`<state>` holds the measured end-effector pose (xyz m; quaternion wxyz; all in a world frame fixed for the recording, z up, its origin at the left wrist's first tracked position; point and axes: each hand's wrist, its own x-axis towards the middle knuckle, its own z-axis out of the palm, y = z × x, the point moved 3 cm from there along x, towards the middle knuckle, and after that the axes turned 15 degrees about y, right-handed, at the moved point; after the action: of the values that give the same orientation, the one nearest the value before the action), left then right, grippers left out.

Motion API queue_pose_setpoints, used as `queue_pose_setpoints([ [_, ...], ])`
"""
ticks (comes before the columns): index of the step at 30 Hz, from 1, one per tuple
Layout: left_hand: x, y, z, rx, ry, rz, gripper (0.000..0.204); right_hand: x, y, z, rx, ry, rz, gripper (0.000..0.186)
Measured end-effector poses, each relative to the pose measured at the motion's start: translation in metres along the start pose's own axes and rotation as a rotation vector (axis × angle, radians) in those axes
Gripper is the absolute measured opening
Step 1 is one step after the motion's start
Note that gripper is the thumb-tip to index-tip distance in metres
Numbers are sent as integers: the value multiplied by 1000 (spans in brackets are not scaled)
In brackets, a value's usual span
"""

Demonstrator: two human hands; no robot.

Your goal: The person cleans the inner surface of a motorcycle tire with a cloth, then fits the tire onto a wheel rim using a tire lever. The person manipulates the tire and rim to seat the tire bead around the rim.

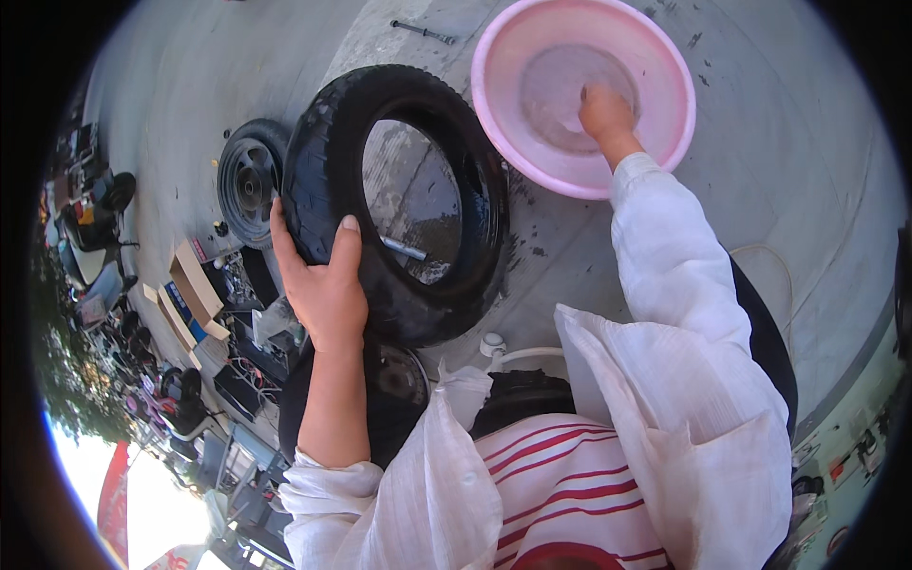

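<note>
Grey concrete pavement (pixel 779 142) carries everything in view, stained dark with damp patches under and beside the work.

1. Black rubber tyre (pixel 332 161): stands upright on its tread at the middle of the pavement, tilted slightly toward the person. It cannot stand alone at this angle, so the left hand (pixel 323 285) steadies it, palm against the near sidewall and thumb hooked over the bead into the opening. The grip is a moderate clasp on the tyre. A short metal valve stem (pixel 406 250) projects inside the lower opening.

2. Pink plastic basin (pixel 670 76): sits flat on the pavement toward the far edge, just right of the tyre and close to it, holding shallow water. The right hand (pixel 604 112) dips into the water at the basin's near side. The fingers are submerged and blurred; whether they are spread, curled or holding anything cannot be told.

3. Spare wheel with dark hub (pixel 249 182): lies behind the tyre on its left, partly hidden by it.

4. Cardboard boxes (pixel 195 285): open brown cartons with blue panels, clustered at the left edge of the pavement among small parts.

5. Red banner (pixel 114 494): near the lower left corner; its markings are unreadable.

6. Metal rod tool (pixel 423 32): lies loose at the far edge, well apart from both hands.
</note>
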<state>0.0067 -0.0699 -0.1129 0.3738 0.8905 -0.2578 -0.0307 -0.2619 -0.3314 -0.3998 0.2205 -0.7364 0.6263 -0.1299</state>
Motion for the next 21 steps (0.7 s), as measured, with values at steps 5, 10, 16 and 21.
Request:
queue_pose_setpoints([
  [5,0,5,1,25,13,22,79,-38,-100,-19,651,455,-63,25],
  [10,-2,8,4,-21,-1,-7,77,-96,-220,-18,860,450,-339,28],
  [16,-5,17,6,-50,-33,-42,75,-87,-250,9,782,604,-468,22],
  [21,-4,14,2,-48,-40,-18,75,-85,-242,32,769,568,-360,18],
])
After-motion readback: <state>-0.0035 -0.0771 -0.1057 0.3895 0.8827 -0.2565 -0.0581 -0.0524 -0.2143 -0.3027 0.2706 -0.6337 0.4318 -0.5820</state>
